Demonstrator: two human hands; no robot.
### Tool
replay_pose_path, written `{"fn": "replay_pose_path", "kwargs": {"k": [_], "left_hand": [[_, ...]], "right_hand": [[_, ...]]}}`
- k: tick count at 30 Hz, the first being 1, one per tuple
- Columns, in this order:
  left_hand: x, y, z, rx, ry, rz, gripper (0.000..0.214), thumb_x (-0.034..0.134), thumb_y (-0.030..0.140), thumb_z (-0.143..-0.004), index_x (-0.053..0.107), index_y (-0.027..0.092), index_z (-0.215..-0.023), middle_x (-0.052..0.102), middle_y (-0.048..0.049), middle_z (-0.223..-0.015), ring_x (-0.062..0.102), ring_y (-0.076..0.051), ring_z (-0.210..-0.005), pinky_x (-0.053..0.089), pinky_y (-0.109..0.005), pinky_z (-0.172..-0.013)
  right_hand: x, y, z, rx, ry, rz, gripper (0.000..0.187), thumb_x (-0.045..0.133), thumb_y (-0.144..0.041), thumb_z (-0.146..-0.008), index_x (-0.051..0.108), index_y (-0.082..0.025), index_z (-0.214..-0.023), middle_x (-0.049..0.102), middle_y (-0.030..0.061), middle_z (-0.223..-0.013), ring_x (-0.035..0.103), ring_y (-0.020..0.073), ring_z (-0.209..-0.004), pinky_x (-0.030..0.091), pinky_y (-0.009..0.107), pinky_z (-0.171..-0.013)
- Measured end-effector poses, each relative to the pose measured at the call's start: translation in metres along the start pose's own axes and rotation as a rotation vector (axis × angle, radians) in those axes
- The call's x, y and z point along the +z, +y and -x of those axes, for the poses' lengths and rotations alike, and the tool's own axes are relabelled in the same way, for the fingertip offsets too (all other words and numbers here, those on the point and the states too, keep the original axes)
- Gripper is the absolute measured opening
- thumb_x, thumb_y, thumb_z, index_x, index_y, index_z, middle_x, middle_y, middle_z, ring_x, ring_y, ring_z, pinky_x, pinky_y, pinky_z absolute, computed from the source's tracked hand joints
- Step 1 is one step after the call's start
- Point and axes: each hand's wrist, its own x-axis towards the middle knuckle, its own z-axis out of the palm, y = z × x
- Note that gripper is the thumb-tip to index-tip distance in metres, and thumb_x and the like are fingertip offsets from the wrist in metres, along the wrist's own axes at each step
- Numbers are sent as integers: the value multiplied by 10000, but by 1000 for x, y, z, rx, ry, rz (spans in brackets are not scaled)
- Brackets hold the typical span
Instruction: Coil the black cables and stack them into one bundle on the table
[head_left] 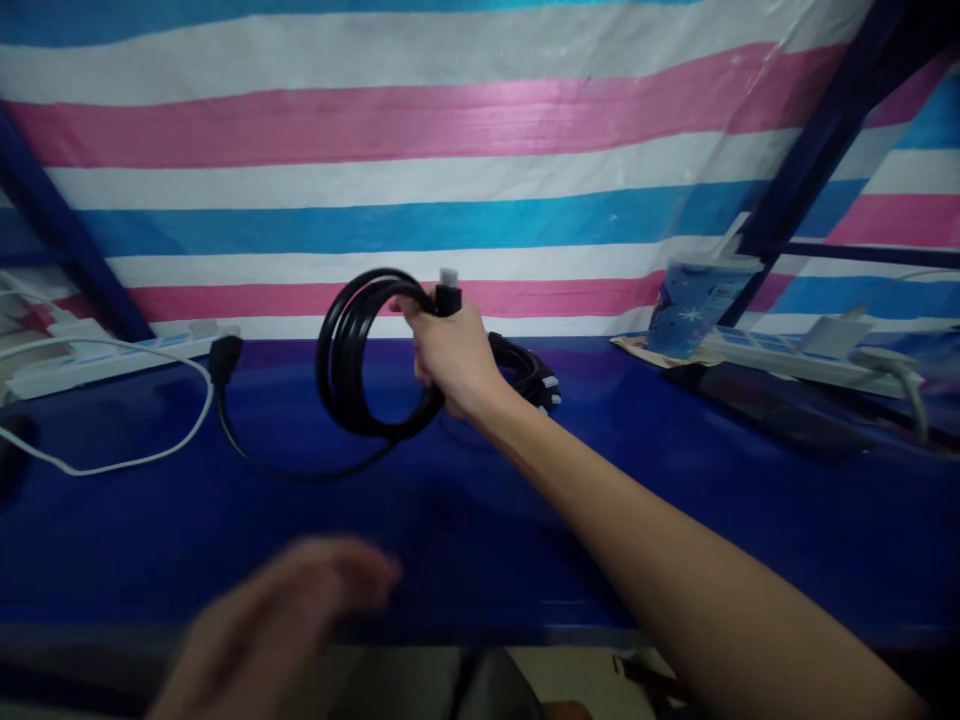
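The right hand (457, 355), near the middle of the view, is closed around a coiled black cable (346, 355), whose loops hang to its 9 o'clock side above the blue desk (600, 480). A silver-tipped plug (448, 290) sticks up from this fist at 12 o'clock. From the loops, one length trails toward 9 o'clock, ending in a black connector (225, 357) near a white power strip (112, 358). The left hand (300, 605), at 7 o'clock, is blurred with bent fingers; I cannot tell how wide its grip is. Just past the right hand, at its 3 o'clock, a second black coil (525, 372) lies on the desk. Between 2 and 3 o'clock, a blue patterned cup (690, 310) stands beside another white strip (772, 352).
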Motion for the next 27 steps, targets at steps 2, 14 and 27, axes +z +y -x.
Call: {"fn": "replay_pose_path", "kwargs": {"k": [2,14,27], "left_hand": [[-3,-8,6,-195,-116,-65,228,790,444,-657,756,238,-747,747,-43,-827,691,-194,-731,560,-215,-616],[60,84,-77,-81,-526,250,300,607,237,-837,551,143,-557,336,72,-359,414,-52,-335,530,-223,-511],[72,66,-161,82,-670,-64,381,679,240,-706,325,206,-570,211,111,-404,150,-12,-325,179,-164,-317]], "right_hand": [[-1,-5,2,138,-20,-195,178,530,-365,-890,508,-205,-817,240,-92,-494,244,62,-402,240,209,-421],[-19,-4,-1,-309,64,835,222,433,-138,-836,598,-152,-984,621,57,-798,539,160,-720,357,270,-645],[-50,15,-17,-423,-128,1152,555,427,-51,-762,398,-110,-1314,664,106,-894,579,206,-710,340,273,-591]]}}
